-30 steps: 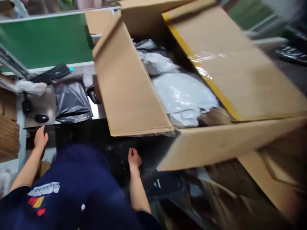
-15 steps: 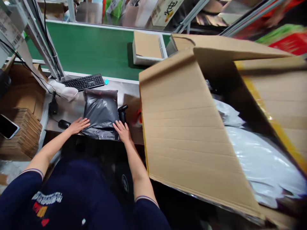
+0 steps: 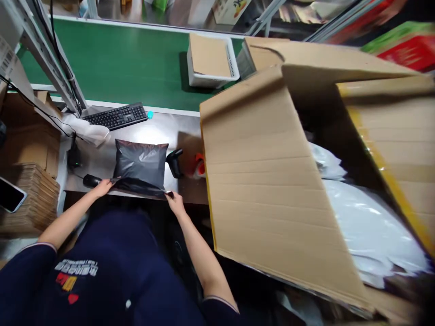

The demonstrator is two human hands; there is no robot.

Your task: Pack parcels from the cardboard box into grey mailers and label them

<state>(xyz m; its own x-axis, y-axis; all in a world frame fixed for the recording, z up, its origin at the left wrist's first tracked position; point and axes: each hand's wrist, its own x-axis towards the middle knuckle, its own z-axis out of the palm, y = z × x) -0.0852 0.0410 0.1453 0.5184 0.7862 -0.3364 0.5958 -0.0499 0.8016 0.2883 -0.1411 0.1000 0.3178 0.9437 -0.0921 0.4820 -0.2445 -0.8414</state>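
A dark grey plastic mailing bag lies on the metal workbench, its near edge at the bench front. My left hand pinches the bag's near left corner. At the near right corner, my right hand is closed on the bag's edge. The near strip of the bag is stretched between both hands. A black computer mouse sits just beside my left hand. Right of the bag stands a black handheld scanner.
A large open carton holding white plastic parcels fills the right side. Behind the bench runs a green conveyor with a white basket. A keyboard, flattened cardboard and a phone are left.
My hands went from lying flat with spread fingers on the bag to gripping its near corners. The bag's far edge has come nearer to me.
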